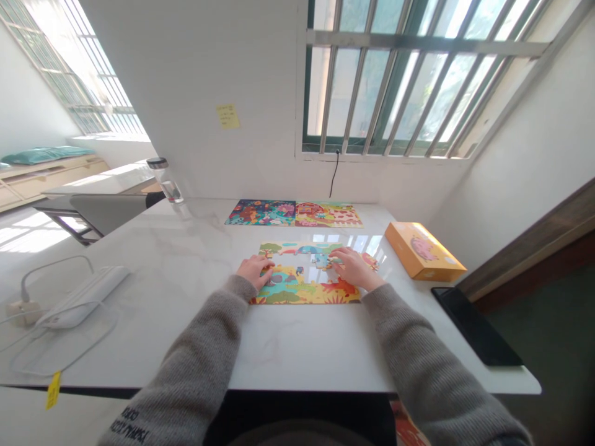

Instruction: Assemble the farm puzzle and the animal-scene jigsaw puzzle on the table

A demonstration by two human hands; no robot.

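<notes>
A colourful jigsaw puzzle [297, 294] lies partly filled in on the white table, its bottom rows joined and a white gap across its middle. My left hand [253, 271] rests on the puzzle's left edge, fingers loosely spread and nothing held. Over the right side, my right hand [354, 267] has its fingertips pinched at a light-blue puzzle piece [320, 259], which sits at the gap; the fingers partly cover it. More loose pieces [370, 260] with pink and red show just beyond my right hand.
Two finished puzzles [260, 212] [328, 214] lie side by side near the wall. An orange box [421, 251] and a black phone-like slab [476, 325] are at the right. A water bottle [166, 179] stands back left; a white power strip [86, 297] with cables lies at left.
</notes>
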